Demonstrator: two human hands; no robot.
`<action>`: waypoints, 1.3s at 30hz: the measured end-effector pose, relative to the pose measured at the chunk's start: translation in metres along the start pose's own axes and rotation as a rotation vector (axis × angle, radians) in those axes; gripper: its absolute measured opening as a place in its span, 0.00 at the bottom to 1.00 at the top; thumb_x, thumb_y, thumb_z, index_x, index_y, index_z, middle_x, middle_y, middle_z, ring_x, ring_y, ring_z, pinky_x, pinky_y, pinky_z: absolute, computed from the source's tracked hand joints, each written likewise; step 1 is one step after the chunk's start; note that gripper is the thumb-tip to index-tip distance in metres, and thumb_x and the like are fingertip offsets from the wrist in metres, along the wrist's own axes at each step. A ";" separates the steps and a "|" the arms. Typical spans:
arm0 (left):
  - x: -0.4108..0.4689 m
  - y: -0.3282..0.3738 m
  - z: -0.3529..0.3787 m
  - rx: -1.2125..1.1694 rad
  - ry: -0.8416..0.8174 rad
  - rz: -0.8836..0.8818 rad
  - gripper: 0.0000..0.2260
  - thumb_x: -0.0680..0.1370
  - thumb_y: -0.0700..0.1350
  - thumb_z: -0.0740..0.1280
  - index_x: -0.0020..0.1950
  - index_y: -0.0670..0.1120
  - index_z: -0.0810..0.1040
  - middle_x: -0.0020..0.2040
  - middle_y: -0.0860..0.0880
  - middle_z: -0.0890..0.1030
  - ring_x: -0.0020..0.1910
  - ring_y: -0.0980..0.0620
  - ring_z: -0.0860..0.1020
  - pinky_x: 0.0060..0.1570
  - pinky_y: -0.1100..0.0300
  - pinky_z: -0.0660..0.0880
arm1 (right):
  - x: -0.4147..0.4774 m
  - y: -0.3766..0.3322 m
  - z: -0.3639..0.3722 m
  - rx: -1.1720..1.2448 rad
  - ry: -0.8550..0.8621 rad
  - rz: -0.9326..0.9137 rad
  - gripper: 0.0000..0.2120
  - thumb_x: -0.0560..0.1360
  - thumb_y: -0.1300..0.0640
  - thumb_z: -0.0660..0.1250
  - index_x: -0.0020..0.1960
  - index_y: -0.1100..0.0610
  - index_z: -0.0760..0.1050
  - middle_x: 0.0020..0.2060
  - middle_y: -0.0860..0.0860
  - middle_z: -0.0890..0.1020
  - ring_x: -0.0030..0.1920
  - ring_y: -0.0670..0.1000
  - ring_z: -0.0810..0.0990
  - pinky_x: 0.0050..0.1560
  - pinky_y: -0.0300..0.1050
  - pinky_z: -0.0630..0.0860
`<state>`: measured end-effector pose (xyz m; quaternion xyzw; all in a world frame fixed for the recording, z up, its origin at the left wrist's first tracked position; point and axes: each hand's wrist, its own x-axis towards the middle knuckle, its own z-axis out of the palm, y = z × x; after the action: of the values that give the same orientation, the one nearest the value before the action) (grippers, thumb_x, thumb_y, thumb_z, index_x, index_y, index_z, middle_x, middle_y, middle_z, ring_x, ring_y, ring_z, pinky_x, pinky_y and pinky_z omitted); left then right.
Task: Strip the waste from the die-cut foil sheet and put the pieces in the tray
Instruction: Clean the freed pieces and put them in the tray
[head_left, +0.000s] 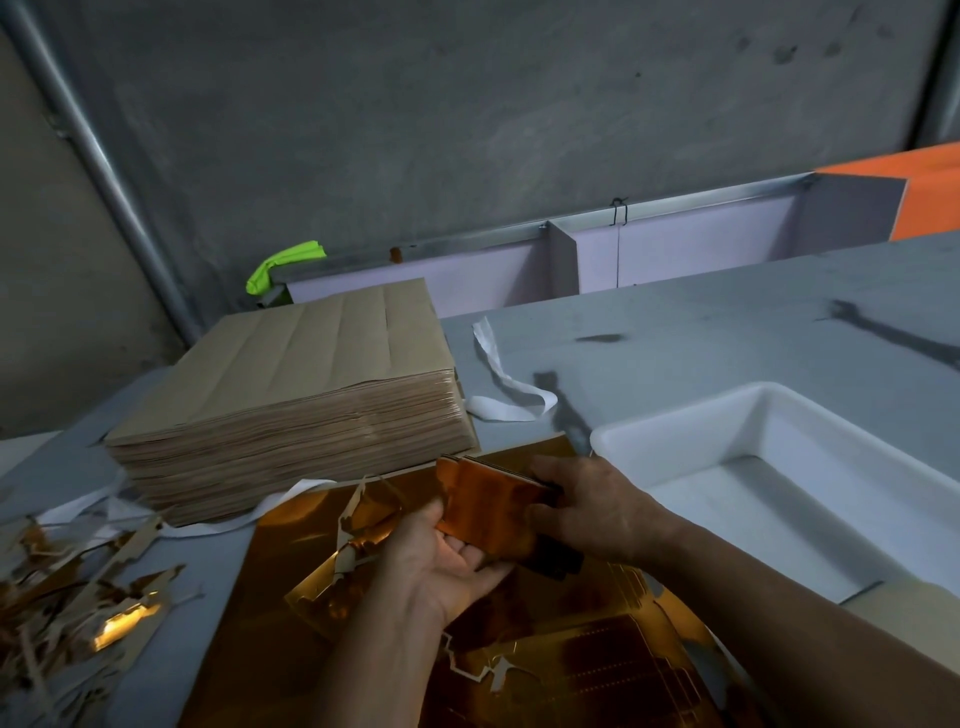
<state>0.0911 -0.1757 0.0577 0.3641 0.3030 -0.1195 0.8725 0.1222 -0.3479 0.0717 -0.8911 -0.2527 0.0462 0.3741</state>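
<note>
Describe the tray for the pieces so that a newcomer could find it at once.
Look at the grey table. At its right side, beside the right hand, sits the tray. It alone is a white, deep-walled basin; its neighbours are a brown paper stack and gold foil.

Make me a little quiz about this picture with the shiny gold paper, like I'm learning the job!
1. True or false: the stack of gold pieces lies in the white tray.
2. Where is the pile of scraps? A: on the table, left of the gold sheet. B: inside the tray. C: on the floor.
3. Fill in: the gold pieces are held by ____ hands.

Key: 1 false. 2 A. 3 both: the left hand and the right hand grip the stack above the sheet.
</note>
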 end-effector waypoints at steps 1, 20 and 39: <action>0.000 -0.001 0.000 -0.013 0.000 0.000 0.17 0.83 0.52 0.57 0.68 0.45 0.70 0.58 0.38 0.81 0.54 0.37 0.79 0.47 0.36 0.74 | 0.000 0.000 0.000 0.007 0.002 0.011 0.11 0.78 0.54 0.66 0.41 0.42 0.70 0.37 0.44 0.76 0.41 0.46 0.77 0.41 0.38 0.74; 0.001 -0.007 0.000 -0.047 -0.025 0.188 0.21 0.65 0.36 0.73 0.57 0.41 0.76 0.44 0.39 0.85 0.49 0.42 0.83 0.39 0.53 0.79 | 0.000 0.001 -0.006 0.750 -0.090 0.309 0.16 0.75 0.47 0.71 0.58 0.54 0.76 0.50 0.58 0.82 0.44 0.56 0.85 0.42 0.47 0.81; 0.003 0.010 -0.033 0.384 -0.133 0.298 0.16 0.67 0.38 0.72 0.54 0.47 0.83 0.51 0.41 0.85 0.54 0.39 0.81 0.48 0.46 0.78 | 0.003 0.001 -0.010 0.743 0.101 0.322 0.10 0.76 0.67 0.65 0.52 0.58 0.82 0.42 0.59 0.80 0.42 0.56 0.77 0.40 0.45 0.76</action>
<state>0.0829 -0.1454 0.0437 0.5551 0.1594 -0.0685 0.8135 0.1279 -0.3530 0.0786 -0.7246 -0.0572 0.1484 0.6706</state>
